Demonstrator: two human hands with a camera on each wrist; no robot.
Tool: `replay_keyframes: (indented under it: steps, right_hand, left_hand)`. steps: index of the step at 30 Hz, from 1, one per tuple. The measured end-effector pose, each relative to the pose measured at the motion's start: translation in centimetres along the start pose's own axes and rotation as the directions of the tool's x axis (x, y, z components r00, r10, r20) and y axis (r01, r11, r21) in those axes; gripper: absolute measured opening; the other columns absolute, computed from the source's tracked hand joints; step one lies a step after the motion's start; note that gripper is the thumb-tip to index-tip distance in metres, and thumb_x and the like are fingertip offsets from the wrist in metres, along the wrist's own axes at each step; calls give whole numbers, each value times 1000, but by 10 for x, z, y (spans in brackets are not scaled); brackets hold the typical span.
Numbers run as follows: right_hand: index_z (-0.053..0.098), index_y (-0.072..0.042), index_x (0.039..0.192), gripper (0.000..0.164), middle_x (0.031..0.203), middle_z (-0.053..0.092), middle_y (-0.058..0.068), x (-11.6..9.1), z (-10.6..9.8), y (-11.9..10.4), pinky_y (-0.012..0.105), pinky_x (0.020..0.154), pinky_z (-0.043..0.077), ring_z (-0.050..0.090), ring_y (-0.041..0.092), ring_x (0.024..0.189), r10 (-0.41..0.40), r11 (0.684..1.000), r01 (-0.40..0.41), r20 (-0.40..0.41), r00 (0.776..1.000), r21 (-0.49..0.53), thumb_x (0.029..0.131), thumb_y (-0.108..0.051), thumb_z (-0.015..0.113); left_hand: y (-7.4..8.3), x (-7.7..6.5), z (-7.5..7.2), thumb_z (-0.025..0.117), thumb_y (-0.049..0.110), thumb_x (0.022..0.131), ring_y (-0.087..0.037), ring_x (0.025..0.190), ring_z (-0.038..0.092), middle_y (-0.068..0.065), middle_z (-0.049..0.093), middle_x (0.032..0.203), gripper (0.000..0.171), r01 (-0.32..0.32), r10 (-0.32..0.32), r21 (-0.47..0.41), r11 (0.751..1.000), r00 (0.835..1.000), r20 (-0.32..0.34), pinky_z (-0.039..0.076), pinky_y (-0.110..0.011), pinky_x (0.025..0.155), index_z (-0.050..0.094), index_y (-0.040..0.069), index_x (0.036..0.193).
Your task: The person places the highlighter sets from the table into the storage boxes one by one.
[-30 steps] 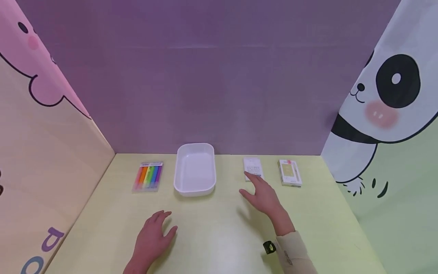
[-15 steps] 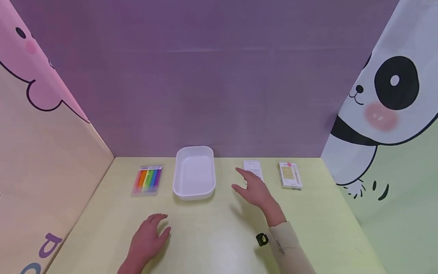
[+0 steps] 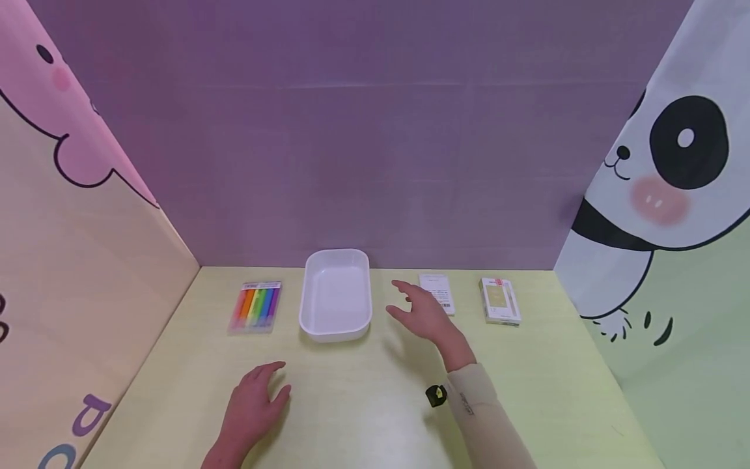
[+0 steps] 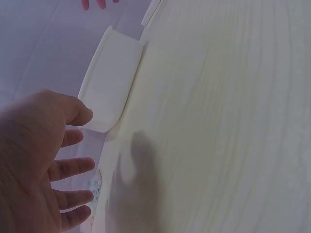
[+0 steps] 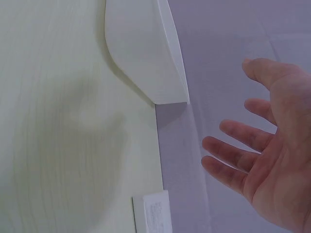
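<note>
Right grip (image 3: pixel 423 315) and left grip (image 3: pixel 250 407) both spread wide, I hold nothing yet and seem barely started, the marker pack (image 3: pixel 255 308), printed box (image 3: pixel 437 284) and gold-marked box (image 3: pixel 500 301) lying outside the white tray (image 3: pixel 335 290) near the far edge of the table (image 3: pixel 351 410).

No words legible. Print on rainbow marker pack (image 3: pixel 254 309), flat white box (image 3: pixel 435 286) and gold-panelled box (image 3: pixel 500 301) too small; beige sleeve (image 3: pixel 489 417) lettering same. Left wall (image 3: pixel 88 280): tilted purple letter (image 3: pixel 90 423), P or d, can't tell; below it, blue O-shaped character (image 3: pixel 43 461), cropped.
</note>
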State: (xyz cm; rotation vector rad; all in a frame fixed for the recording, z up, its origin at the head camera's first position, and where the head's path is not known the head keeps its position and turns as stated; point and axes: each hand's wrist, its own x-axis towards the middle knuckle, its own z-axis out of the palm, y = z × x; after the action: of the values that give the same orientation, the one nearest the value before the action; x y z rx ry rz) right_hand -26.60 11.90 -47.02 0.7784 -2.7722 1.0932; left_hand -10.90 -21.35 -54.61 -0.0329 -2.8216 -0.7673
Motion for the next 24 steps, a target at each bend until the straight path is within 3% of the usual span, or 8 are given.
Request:
replay_keyframes:
  steps: [5, 14, 24]
  right_hand:
    - [51, -6, 139, 56, 130, 58, 16, 6, 5, 0, 43, 91, 48, 62, 36, 106, 27, 999, -27, 17, 999, 29, 91, -27, 68]
    - [49, -8, 141, 56, 132, 57, 18, 18, 18, -1, 43, 91, 47, 60, 36, 109, 45, 999, -47, 72, 996, 21, 93, -30, 66]
    - [47, -4, 142, 55, 136, 52, 22, 33, 28, -5, 46, 95, 45, 57, 41, 113, 58, 992, -72, 134, 989, 105, 95, -26, 63]
  left_hand:
    - [1, 0, -2, 72, 19, 86, -39, 114, 55, -16, 62, 120, 40, -3, 3, -38, 999, 1000, 3, 42, -56, 93, 62, 5, 122]
    - [4, 5, -11, 69, 19, 88, -39, 115, 53, -17, 61, 122, 38, 15, -14, -11, 1000, 999, 32, 41, -55, 95, 62, 4, 122]
    - [0, 6, -9, 69, 19, 89, -38, 115, 54, -15, 60, 124, 37, 10, -10, -20, 1000, 1000, 27, 43, -54, 93, 62, 6, 123]
